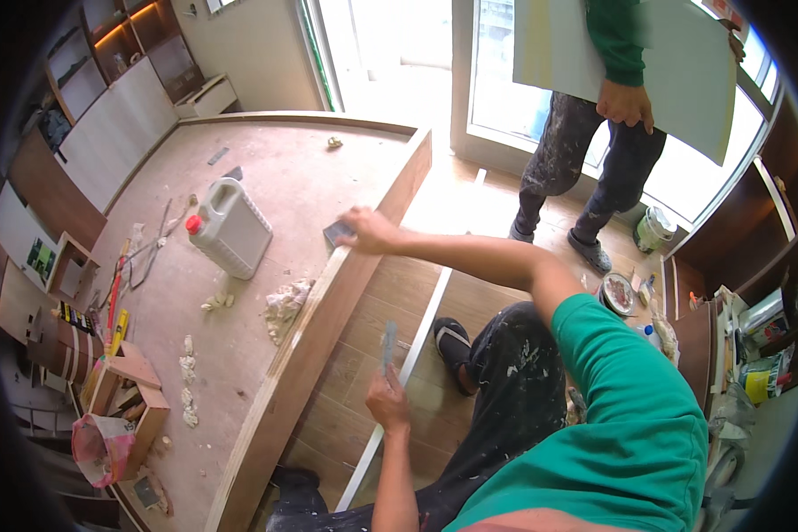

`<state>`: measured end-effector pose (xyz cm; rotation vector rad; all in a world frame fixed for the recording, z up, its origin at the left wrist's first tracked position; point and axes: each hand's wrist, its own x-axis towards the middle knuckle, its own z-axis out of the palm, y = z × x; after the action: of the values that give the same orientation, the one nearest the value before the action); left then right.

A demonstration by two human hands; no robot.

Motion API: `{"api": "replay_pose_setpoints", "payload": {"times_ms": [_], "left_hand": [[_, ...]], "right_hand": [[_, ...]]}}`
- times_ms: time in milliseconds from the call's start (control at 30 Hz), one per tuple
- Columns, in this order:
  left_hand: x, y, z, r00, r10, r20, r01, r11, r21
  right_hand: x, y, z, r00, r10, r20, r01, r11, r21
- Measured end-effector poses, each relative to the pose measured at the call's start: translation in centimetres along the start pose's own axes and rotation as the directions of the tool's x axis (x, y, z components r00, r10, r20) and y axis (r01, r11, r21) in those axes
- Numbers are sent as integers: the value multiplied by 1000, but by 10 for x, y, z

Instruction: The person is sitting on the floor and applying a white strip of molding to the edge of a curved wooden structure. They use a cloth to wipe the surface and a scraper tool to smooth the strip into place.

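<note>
In my left hand is a putty knife, its narrow grey blade pointing up, held over the floor beside the wooden rim. My right arm stretches across to the long wooden rim of a raised platform. There my right hand, slightly blurred, grips a wide grey scraper blade at the rim's inner edge. Its handle is hidden in my fingers. Off-white putty lumps lie on the platform near the rim, and a white jug with a red cap stands behind them.
Another person in green sleeves holds a large white panel by the windows. On the platform's left are a wooden tool box, a pink bag and metal strips. Several buckets stand along the right.
</note>
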<state>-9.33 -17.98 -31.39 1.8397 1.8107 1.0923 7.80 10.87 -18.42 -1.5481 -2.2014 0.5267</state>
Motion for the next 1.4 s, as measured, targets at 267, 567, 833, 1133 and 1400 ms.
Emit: {"api": "replay_pose_setpoints", "payload": {"times_ms": [267, 567, 833, 1133, 1400], "left_hand": [[-7, -8, -7, 999, 31, -9, -30, 999, 35], [-7, -2, -12, 998, 47, 43, -51, 995, 85], [-5, 4, -12, 996, 4, 92, -14, 993, 115], [-4, 10, -22, 995, -27, 101, 11, 987, 157], [0, 14, -14, 983, -11, 184, -17, 989, 149]], "right_hand": [[71, 23, 32, 835, 537, -122, -547, 833, -80], [121, 16, 64, 517, 835, -191, -663, 531, 528], [175, 109, 41, 852, 113, 512, -111, 993, -34], [22, 264, -56, 930, 362, 64, -211, 382, 900], [-104, 385, -171, 598, 681, -423, -464, 724, 510]]}}
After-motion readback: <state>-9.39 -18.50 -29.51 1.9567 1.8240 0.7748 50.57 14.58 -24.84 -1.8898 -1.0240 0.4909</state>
